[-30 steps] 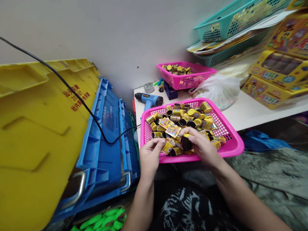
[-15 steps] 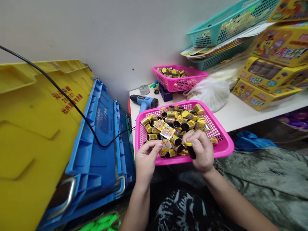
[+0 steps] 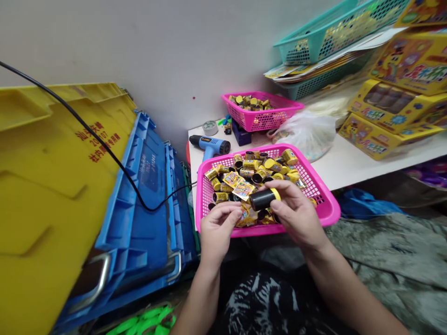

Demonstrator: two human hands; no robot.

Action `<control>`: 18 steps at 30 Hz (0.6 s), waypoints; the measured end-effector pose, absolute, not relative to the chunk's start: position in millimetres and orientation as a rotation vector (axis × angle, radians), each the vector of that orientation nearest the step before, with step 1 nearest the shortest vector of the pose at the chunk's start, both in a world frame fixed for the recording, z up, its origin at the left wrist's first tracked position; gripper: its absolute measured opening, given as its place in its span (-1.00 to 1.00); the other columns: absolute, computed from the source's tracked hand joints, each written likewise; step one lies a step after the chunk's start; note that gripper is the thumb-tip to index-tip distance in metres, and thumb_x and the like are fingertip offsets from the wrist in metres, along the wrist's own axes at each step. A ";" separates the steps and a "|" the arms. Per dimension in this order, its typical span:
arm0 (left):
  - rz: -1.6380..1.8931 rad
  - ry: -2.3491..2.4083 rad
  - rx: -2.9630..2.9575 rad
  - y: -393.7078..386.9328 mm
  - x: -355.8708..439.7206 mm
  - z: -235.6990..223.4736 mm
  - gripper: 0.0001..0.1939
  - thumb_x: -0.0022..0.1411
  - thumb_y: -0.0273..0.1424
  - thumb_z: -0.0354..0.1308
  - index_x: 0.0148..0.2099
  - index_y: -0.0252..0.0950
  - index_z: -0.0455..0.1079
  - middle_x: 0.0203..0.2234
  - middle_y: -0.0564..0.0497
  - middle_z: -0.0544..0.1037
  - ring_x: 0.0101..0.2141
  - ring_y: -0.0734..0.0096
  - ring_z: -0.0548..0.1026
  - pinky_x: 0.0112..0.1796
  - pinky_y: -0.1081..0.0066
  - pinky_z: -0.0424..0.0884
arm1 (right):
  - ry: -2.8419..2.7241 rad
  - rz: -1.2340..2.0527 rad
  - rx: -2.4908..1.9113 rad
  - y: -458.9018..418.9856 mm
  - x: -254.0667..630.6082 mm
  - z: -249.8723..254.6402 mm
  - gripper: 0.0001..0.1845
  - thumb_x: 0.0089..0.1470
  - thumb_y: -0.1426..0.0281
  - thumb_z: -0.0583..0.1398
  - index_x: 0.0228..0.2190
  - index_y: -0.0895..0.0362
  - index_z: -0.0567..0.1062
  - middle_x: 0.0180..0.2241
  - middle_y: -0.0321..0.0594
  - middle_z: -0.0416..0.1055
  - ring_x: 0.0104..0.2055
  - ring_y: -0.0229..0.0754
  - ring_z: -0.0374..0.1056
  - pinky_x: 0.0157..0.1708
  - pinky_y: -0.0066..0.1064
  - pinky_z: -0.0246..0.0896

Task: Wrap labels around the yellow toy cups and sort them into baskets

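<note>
In the head view my right hand [image 3: 298, 214] grips a small black canister [image 3: 262, 199] by its yellow-capped end. The canister lies nearly level, its dark end pointing left. My left hand [image 3: 220, 225] pinches a printed film label [image 3: 247, 216] between thumb and fingertips, just below and left of the canister. The two do not clearly touch. Both hands are over the near rim of a pink basket [image 3: 326, 211], heaped with yellow-labelled canisters [image 3: 251, 164]. On the heap rest a few flat printed labels [image 3: 243, 189].
Behind the basket lie a blue heat gun [image 3: 211, 145] and a tape roll [image 3: 210, 127]. A second pink basket [image 3: 265, 122], a plastic bag [image 3: 310, 135] and stacked yellow boxes [image 3: 387, 132] stand farther back. Blue crates [image 3: 139, 232] and a black cable [image 3: 115, 158] are at left.
My right hand has turned the canister from upright to nearly level and brought it left, closer to the label. My left hand has shifted slightly right, still pinching the label.
</note>
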State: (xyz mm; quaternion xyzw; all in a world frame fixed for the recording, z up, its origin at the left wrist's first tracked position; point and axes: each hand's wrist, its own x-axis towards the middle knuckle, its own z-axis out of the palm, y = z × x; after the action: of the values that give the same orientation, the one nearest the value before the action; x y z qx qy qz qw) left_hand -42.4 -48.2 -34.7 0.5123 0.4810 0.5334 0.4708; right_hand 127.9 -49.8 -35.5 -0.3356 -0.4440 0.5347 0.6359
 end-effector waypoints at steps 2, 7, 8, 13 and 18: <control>1.311 1.180 1.219 -47.8 -42.7 -35.1 -0.92 0.07 -0.35 0.31 -0.39 -0.25 0.56 -0.31 -0.04 0.62 -0.24 0.36 0.54 -0.20 0.43 0.46 | -1.090 1.207 -0.784 -50.8 130.5 -37.7 -0.73 0.04 0.34 0.29 -0.17 -0.03 0.46 -0.25 -0.26 0.47 -0.20 -0.19 0.43 -0.25 -0.42 0.36; 1.283 1.160 1.080 -47.2 -44.0 -35.3 -0.86 0.07 -0.31 0.31 -0.36 -0.29 0.55 -0.26 -0.05 0.62 -0.25 0.37 0.53 -0.22 0.43 0.45 | -1.346 1.048 -0.945 -50.9 138.9 -40.3 -0.73 0.02 0.33 0.30 -0.18 0.00 0.49 -0.21 -0.23 0.50 -0.21 -0.16 0.45 -0.24 -0.38 0.36; 1.263 1.151 1.055 -47.3 -44.3 -35.0 -0.85 0.07 -0.31 0.31 -0.36 -0.29 0.54 -0.26 -0.06 0.62 -0.25 0.37 0.53 -0.21 0.42 0.44 | -1.406 1.004 -0.983 -50.4 140.9 -40.2 -0.71 0.01 0.32 0.31 -0.17 0.00 0.50 -0.21 -0.22 0.51 -0.20 -0.14 0.45 -0.22 -0.34 0.36; 1.142 1.138 0.997 -47.0 -43.2 -30.3 -0.78 0.09 -0.26 0.29 -0.29 -0.32 0.52 -0.27 -0.09 0.63 -0.26 0.33 0.55 -0.21 0.38 0.45 | -1.611 0.861 -1.082 -48.2 148.9 -36.2 -0.71 -0.02 0.28 0.32 -0.20 0.04 0.54 -0.24 -0.17 0.53 -0.20 -0.06 0.45 -0.13 -0.20 0.31; 1.116 1.163 1.036 -45.5 -39.5 -23.6 -0.79 0.08 -0.27 0.29 -0.34 -0.32 0.46 -0.35 -0.06 0.64 -0.29 0.37 0.57 -0.22 0.43 0.45 | -1.677 0.896 -1.014 -47.1 149.3 -35.7 -0.71 -0.01 0.28 0.32 -0.19 0.06 0.54 -0.24 -0.16 0.54 -0.19 -0.07 0.46 -0.15 -0.23 0.32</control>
State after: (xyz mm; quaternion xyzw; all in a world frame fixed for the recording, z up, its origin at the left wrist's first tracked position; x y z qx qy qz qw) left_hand -39.5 -45.5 -23.6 0.4424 0.4967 0.4763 0.5751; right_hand 149.3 -47.1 -35.7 -0.4143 -0.6853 0.3664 0.4738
